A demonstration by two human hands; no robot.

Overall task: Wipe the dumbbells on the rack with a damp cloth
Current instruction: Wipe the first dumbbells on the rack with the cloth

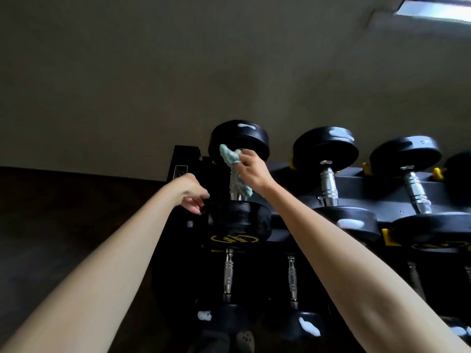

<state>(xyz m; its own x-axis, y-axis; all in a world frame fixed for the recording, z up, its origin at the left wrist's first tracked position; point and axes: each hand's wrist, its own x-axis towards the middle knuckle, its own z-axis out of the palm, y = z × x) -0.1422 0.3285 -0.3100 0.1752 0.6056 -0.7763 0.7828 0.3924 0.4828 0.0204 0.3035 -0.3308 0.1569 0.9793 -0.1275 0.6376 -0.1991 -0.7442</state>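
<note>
The leftmost dumbbell (238, 141) on the top tier of the black rack (356, 174) has black round heads and a chrome handle. My right hand (251, 169) is shut on a crumpled teal cloth (229, 155), held against the inner face of the far head and hanging down over the handle. My left hand (191, 193) grips the left rim of this dumbbell's near head (239, 216). Two more dumbbells, one (327, 146) beside it and another (407, 151) further right, lie on the same tier.
A lower tier holds more dumbbells with chrome handles (228, 273). White patches show on several heads. A plain wall (178, 72) rises behind the rack, with a bright window (435, 7) at top right. Dark floor (63, 212) lies to the left. Shoes (244, 340) show at the bottom.
</note>
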